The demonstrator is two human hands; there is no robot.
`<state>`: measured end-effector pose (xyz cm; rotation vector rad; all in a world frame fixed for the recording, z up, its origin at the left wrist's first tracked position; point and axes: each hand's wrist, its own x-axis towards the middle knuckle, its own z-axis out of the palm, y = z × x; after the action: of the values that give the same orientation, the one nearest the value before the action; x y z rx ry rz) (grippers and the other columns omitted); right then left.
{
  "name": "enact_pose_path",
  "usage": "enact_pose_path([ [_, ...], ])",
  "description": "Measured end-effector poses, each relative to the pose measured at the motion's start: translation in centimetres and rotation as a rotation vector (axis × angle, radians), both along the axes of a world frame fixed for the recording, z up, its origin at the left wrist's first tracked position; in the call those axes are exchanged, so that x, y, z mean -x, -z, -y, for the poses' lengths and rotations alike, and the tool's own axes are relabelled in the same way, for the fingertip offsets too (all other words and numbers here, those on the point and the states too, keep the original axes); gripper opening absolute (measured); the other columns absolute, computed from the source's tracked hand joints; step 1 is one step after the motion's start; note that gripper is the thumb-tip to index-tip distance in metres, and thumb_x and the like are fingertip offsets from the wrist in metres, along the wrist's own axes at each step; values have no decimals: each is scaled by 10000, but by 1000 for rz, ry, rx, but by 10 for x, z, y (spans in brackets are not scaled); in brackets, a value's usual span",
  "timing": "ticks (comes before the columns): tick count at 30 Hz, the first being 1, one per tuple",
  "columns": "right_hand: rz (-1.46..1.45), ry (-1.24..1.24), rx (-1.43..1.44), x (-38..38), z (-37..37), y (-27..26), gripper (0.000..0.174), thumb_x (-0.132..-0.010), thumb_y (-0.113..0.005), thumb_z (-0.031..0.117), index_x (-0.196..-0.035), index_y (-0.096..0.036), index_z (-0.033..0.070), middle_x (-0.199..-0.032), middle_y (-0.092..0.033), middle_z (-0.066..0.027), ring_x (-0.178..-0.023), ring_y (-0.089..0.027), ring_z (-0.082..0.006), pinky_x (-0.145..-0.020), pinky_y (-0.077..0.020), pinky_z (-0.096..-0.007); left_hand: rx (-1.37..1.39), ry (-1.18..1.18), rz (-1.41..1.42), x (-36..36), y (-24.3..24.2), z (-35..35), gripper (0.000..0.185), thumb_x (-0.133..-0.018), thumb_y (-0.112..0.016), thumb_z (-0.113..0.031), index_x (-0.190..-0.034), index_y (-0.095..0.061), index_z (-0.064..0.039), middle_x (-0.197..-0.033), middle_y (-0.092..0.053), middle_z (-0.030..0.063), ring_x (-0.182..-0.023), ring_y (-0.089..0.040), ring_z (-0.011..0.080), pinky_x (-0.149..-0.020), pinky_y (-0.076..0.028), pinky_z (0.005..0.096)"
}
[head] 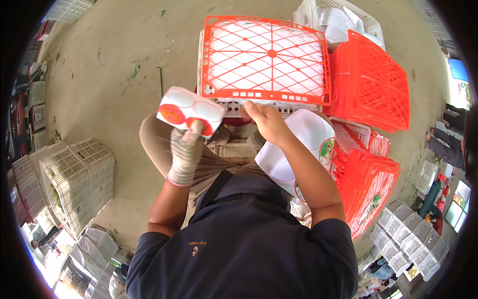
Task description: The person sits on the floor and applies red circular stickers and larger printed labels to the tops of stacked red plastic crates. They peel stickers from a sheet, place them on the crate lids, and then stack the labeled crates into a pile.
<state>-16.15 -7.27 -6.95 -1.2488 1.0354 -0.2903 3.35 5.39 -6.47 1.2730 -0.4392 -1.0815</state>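
Note:
My left hand (186, 149), in a striped knit glove, grips a white sticker sheet (191, 112) with red ovals and pale blank rounds. The sheet is raised over my left knee and slightly blurred. My right hand (269, 121) is bare, with fingers curled and thumb raised, near the front edge of a red plastic lattice lid (272, 53). Whether it holds anything cannot be told. The lid lies over white wrapping in a light plastic crate (233, 107) before me. More sticker sheets (287, 157), white with green-and-red printed rounds, rest on my right thigh, partly under my forearm.
Stacked red lattice lids (368, 86) stand right of the crate. Nearer me is another red stack (368, 190). A white basket (306, 15) holds curled white sheets (334, 24). Tall white crates (76, 183) stand at left on the floor (112, 93). People are at the far right.

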Motion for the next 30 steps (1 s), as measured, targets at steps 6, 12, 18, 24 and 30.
enact_pose_path([
  [6,448,184,-94,-20,-22,-18,325,-980,-661,196,-1167,-637,-68,-978,-661,-24,-844,-545,-70,-771,-459,-228,-66,76,-199,31,-17,9,213,-942,-667,-171,-1094,-689,-24,-969,-711,31,-833,-641,100,-761,-510,271],
  [12,264,235,-109,-8,-8,-25,244,-968,-636,82,-1166,-631,-61,-1031,-703,-69,-898,-632,-82,-774,-525,-264,17,-47,-253,18,-14,9,152,-970,-634,-121,-1070,-685,-19,-896,-708,47,-779,-636,112,-762,-522,271],
  [18,326,319,-161,-6,-8,-30,239,-966,-639,98,-1150,-646,-54,-961,-699,-51,-793,-610,-74,-707,-514,-255,93,-122,-197,2,-7,8,157,-978,-636,-141,-1010,-682,5,-801,-686,55,-707,-612,133,-702,-503,277],
  [24,210,280,-123,-3,3,-33,313,-940,-672,102,-1227,-628,-15,-1024,-693,-79,-878,-643,-156,-793,-533,-317,71,-96,-149,1,-3,4,180,-994,-637,-203,-995,-662,-24,-770,-675,51,-702,-633,136,-710,-519,286],
  [30,104,125,1176,-19,-13,-48,404,-777,-800,91,-1147,-654,20,-1151,-646,-147,-1038,-631,-316,-860,-512,-401,70,-49,-133,20,-17,4,153,-999,-631,-173,-1002,-675,-27,-827,-678,42,-762,-611,109,-739,-489,262],
])
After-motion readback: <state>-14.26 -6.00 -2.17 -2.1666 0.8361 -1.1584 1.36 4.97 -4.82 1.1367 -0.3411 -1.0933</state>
